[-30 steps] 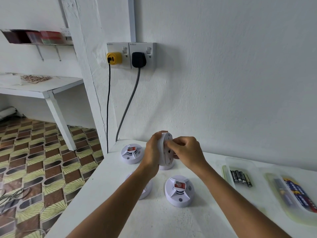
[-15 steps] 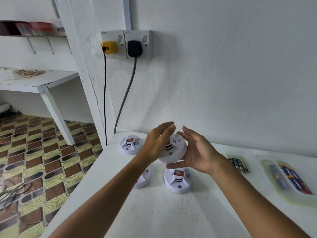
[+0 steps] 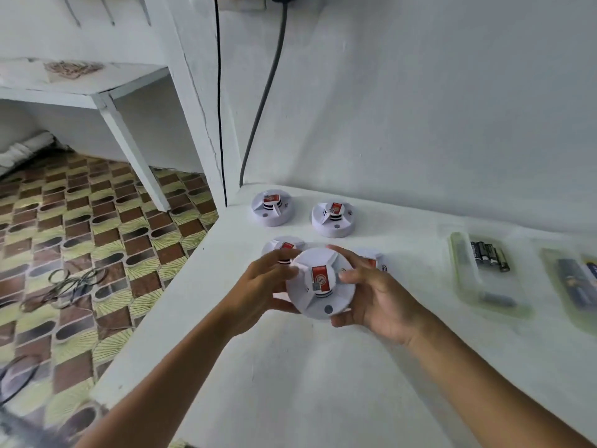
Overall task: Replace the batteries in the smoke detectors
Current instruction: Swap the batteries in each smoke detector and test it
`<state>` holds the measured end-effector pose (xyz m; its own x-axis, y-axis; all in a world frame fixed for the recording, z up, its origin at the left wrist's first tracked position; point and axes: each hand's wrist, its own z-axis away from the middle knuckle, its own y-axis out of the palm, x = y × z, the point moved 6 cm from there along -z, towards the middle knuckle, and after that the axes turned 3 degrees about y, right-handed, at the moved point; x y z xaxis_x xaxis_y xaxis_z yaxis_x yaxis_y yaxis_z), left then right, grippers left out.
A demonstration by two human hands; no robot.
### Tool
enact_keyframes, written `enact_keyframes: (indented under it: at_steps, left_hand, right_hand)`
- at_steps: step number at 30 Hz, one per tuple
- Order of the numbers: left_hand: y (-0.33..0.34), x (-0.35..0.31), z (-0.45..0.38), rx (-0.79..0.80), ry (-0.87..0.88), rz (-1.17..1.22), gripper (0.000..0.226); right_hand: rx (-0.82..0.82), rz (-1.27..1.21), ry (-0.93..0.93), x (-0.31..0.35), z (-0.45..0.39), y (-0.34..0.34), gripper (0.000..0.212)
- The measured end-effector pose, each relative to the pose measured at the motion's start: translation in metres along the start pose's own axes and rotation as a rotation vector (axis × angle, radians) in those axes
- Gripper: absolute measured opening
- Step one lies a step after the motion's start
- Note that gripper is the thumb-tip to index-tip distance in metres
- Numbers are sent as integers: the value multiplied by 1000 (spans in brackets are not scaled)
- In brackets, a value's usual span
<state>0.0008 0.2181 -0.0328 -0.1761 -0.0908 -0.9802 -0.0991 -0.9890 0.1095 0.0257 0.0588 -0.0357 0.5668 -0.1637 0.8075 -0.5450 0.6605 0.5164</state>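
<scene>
**Smoke detector held above the work surface in both hands**

A white smoke detector (image 3: 318, 284) is raised clear of the white table (image 3: 290, 383), its face toward the camera. A red label sits at the centre of that face, and a small dark dot shows near the lower rim.

The left hand (image 3: 255, 292) grasps the detector's left side: fingers curl over the upper left edge and the thumb lies under the lower left rim. The right hand (image 3: 374, 295) grasps the right side, with fingers bent round the upper right edge and the thumb pressed at the lower right rim. Both hands are in contact with the housing.

Four further detectors rest on the table. The far-left detector (image 3: 272, 208) and the far-right detector (image 3: 333, 218) stand near the wall, a little apart from each other. The near-left detector (image 3: 284, 245) is partly hidden behind the left hand. The near-right detector (image 3: 374, 260) is largely covered by the right hand.

To the right, a clear tray (image 3: 465, 286) holds a row of dark batteries (image 3: 489, 255) at its far end. A second clear tray (image 3: 555, 279) lies at the frame's right edge; its contents are blurred and appear to be packaged batteries.

A grey cable (image 3: 265, 92) and a black cable (image 3: 219, 92) run down the wall behind the table corner.
</scene>
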Motion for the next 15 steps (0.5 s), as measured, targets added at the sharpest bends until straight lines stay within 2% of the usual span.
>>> enact_keyframes:
  at_steps: [8,15]
  left_hand:
    - [-15,45,25,-159,60,90,45]
    - [-14,47,29,-202,149,0,41]
  right_hand:
    - [-80,125,-34,-50,-14,-6,77]
    - [-100,177,-84,-55,-15,-9,85]
